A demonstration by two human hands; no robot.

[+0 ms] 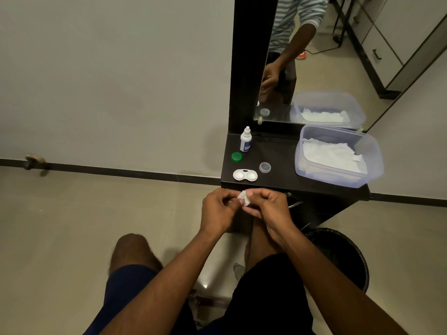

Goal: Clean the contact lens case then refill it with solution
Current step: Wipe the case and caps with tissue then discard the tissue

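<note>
Tissue (244,199), a small crumpled piece, is pinched between the left hand (217,209) and right hand (268,209) just off the worktop's (278,155) front edge. By judgement, it could be dropped to the floor there. On the worktop, the bottle (245,140) stands uncapped at the back left corner and could be toppled by a careless reach. The case (245,175), open at the front left edge, could be nudged off.

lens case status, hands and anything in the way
Both hands, left and right, pinch a small white tissue wad off the shelf edge. Lens case open, uncapped; green cap, clear cap, solution bottle beside it. Nothing blocking.
</note>
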